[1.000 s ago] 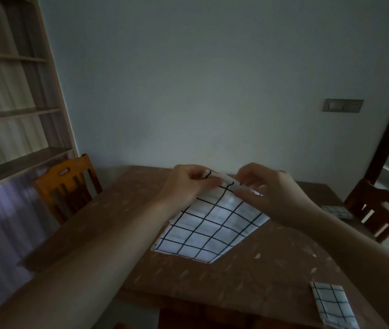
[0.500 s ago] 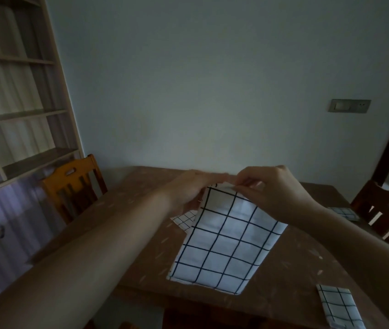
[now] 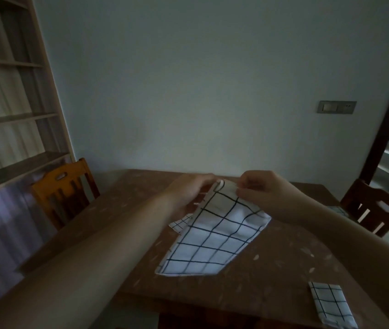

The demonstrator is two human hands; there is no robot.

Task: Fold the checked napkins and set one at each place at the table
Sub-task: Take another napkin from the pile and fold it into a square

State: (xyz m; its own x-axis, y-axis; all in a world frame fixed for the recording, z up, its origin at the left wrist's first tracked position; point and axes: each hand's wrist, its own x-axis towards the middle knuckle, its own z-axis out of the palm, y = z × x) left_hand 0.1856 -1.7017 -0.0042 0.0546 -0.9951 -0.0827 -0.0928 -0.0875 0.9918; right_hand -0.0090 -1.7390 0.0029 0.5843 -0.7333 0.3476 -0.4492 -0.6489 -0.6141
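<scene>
Dim, soft, wide-angle view; daylight from the right.

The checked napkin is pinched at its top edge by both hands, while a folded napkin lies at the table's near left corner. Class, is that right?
Not quite. The head view shows the folded napkin at the table's near right corner. The rest holds: left hand and right hand pinch the checked napkin's top edge.

No legible text or labels

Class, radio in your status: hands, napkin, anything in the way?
Both hands, left hand and right hand, pinch the checked napkin top edge. Lower end on table. Nothing in the way.
</scene>
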